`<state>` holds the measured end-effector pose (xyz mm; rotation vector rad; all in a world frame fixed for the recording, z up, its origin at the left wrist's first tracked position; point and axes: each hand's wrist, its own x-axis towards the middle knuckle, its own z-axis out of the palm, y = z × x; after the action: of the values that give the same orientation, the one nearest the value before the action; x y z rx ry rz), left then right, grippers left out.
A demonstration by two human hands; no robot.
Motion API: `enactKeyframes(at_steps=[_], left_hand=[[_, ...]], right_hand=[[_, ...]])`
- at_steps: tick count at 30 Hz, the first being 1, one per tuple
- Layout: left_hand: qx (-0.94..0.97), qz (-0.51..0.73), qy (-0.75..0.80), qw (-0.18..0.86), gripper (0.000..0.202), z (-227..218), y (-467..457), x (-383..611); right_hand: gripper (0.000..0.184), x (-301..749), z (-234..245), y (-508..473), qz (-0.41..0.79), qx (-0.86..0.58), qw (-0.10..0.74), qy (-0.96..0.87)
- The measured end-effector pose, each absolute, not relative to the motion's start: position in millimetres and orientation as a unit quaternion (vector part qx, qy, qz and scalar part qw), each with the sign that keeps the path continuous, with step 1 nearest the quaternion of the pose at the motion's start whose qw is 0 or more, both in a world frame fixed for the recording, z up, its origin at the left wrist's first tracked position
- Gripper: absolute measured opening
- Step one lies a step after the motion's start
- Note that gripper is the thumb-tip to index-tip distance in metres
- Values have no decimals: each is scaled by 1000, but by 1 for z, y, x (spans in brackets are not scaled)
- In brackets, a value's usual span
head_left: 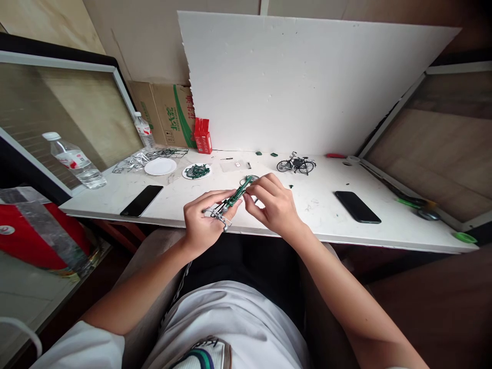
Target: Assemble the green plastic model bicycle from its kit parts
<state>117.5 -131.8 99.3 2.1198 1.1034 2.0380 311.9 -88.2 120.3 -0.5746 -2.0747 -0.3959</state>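
Note:
Between my two hands, just above the front edge of the table, is a small green model bicycle (239, 194) with silver handlebars toward me. My left hand (203, 220) wraps round its handlebar end. The fingers of my right hand (273, 202) pinch at the far end by the rear wheel; whether a small part sits in that pinch is hidden. Farther back, a dark model bicycle (295, 164) stands upright on the table. A white plate (209, 175) at left centre carries several green plastic parts (197, 171).
On the white table (269, 228) lie phones at left (142, 200) and right (357, 207), a white plate (160, 166) and silver part frames (134, 161). Water bottles (77, 161), a red box (203, 136) and a carton (169, 113) stand left. A white board (300, 87) rises behind.

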Motion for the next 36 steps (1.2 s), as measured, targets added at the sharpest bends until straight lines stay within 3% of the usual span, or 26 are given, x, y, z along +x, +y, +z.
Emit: enactKeyframes(at_steps=[4,10,15,21,36], left_hand=[[675,649,351,15,22,97,-131,118],[673,647,357,25,21,97,-130,119],[646,658,381,63,22,99,-131,118],[616,655,408,157,27,104,-133,119],[611,653,416,164,28,106,-136,120]], right_hand=[[16,312,122,-89,-159,-242,432,-854],[34,312,123,-90,-63,-251,416,-872],[17,312,122,-92,-30,-263,467,-844],[4,311,120,-90,-77,-237,498,-830],[19,313,116,-85,-220,-227,480,-818]])
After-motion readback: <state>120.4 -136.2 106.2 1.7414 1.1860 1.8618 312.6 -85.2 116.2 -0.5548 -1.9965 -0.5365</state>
